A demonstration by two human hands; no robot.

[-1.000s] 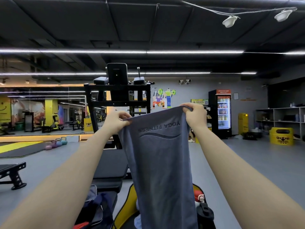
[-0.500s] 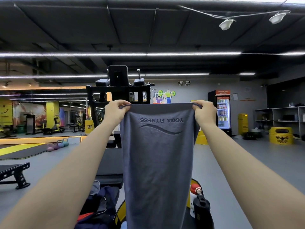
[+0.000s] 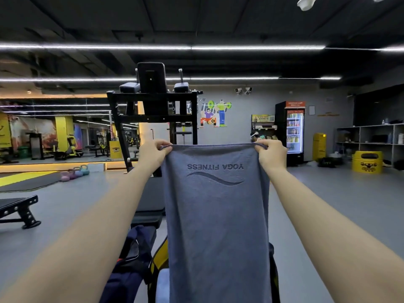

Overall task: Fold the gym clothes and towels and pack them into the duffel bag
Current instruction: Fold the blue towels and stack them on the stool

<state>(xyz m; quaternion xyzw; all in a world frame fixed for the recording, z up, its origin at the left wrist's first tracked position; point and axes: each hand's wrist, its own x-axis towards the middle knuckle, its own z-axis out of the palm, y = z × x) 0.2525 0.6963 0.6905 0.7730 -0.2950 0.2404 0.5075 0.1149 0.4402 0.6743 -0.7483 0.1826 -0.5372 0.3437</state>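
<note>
A grey-blue towel printed "YOGA FITNESS" upside down hangs straight down in front of me, stretched flat. My left hand pinches its top left corner and my right hand pinches its top right corner, both arms held out at chest height. Behind the towel's lower part sits a black and yellow duffel bag, mostly hidden. A dark navy garment lies bunched to the bag's left. Something pale blue shows inside the bag at the bottom.
A black padded bench runs ahead under the bag. A black exercise station stands beyond it. Another bench sits at the left, kettlebells behind it. A drinks fridge and yellow bins stand at the right wall.
My hands have moved apart, pulling the towel's top edge taut and spreading it to full width. The towel now hides the bottles that showed at its right.
</note>
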